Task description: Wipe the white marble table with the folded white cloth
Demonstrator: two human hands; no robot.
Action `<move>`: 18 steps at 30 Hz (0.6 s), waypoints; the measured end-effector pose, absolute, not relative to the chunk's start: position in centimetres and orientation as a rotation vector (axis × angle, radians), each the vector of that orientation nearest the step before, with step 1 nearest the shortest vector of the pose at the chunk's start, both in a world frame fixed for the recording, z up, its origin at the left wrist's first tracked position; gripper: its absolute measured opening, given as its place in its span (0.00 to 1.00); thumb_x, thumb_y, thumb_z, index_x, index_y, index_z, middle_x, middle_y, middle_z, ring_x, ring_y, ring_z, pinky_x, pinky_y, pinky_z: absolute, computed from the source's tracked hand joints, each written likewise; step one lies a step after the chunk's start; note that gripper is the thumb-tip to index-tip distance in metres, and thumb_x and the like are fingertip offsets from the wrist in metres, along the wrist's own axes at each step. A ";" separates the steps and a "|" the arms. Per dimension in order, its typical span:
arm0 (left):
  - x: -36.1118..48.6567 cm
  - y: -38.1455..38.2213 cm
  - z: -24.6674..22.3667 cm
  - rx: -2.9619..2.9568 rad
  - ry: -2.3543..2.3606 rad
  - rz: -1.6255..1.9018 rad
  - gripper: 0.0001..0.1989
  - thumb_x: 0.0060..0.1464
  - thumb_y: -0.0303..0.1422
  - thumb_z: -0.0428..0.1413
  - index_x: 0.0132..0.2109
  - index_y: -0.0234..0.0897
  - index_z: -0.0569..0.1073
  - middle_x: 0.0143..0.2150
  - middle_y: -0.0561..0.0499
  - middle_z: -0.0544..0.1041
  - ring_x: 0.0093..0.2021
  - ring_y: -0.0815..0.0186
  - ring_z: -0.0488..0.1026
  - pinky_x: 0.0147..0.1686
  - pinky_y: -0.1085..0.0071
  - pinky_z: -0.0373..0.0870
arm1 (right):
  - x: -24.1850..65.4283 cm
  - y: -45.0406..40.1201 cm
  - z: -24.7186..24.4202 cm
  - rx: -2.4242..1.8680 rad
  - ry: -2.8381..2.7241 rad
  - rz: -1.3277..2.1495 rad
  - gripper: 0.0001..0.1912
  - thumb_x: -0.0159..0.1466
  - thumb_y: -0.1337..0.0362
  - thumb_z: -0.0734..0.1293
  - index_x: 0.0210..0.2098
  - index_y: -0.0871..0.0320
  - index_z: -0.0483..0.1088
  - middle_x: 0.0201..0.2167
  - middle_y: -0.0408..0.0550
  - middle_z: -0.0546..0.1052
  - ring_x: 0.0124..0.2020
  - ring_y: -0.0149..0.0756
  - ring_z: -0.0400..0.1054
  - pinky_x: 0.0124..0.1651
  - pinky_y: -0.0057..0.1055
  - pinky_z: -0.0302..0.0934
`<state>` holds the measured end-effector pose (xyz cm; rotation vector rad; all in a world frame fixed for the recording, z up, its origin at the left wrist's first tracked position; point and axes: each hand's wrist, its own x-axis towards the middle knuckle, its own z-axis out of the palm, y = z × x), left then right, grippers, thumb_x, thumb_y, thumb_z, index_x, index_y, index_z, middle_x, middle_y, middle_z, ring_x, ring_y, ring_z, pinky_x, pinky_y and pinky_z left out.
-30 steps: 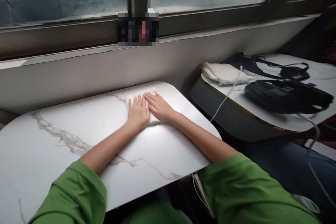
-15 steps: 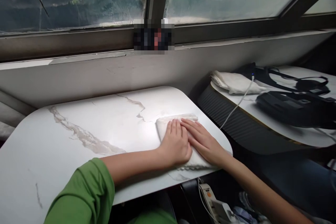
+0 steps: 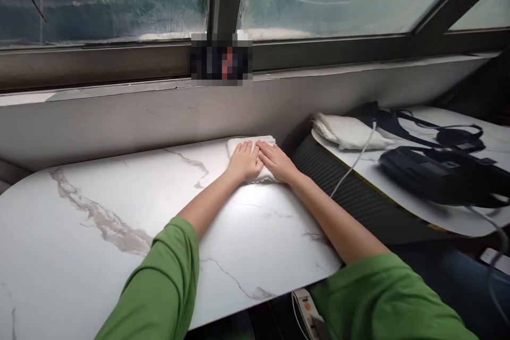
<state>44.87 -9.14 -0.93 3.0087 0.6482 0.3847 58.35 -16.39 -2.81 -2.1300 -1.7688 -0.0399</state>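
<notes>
A folded white cloth [image 3: 261,177] lies flat at the far edge of the white marble-patterned table [image 3: 171,212], close to the wall. My left hand [image 3: 246,161] rests on top of it, palm down, fingers laid out flat and pointing away from me. Beside it, my right hand [image 3: 275,160] also presses flat on the cloth, its fingertips meeting those of the left. Neither hand is wrapped round the cloth. Both arms are stretched forward.
On a second table [image 3: 422,212] at the right lie another white cloth [image 3: 350,132] and black bags with straps [image 3: 442,172]. A white cable [image 3: 353,164] hangs between the tables. Below the near edge is a power strip [image 3: 306,308]. A window [image 3: 326,0] runs behind.
Both hands and the cloth under them have moved away from me, from the table's near right part to its far edge. The view has shifted slightly right.
</notes>
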 end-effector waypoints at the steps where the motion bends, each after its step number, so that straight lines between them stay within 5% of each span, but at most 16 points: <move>1: 44.5 -9.8 -1.0 3.013 0.615 0.377 0.28 0.63 0.34 0.44 0.66 0.24 0.57 0.67 0.34 0.58 0.67 0.54 0.54 0.66 0.59 0.46 | 58.2 -17.5 -3.0 -2.131 -1.778 -0.045 0.29 0.69 0.60 0.49 0.65 0.63 0.56 0.66 0.56 0.60 0.67 0.43 0.52 0.67 0.51 0.45; 12: 36.8 -24.3 -0.5 3.045 0.240 0.329 0.31 0.64 0.38 0.42 0.66 0.17 0.55 0.67 0.30 0.56 0.68 0.48 0.51 0.66 0.57 0.44 | 50.3 -36.2 -5.0 -2.117 -1.759 -0.263 0.31 0.70 0.60 0.48 0.71 0.51 0.37 0.67 0.52 0.57 0.67 0.46 0.52 0.66 0.55 0.48; 18: 34.0 -26.9 -0.4 3.025 0.272 0.324 0.33 0.63 0.39 0.42 0.66 0.15 0.53 0.68 0.31 0.55 0.69 0.49 0.51 0.67 0.58 0.43 | 48.5 -38.4 -5.3 -2.097 -1.796 -0.233 0.31 0.70 0.60 0.48 0.71 0.48 0.38 0.68 0.48 0.56 0.67 0.47 0.52 0.66 0.55 0.48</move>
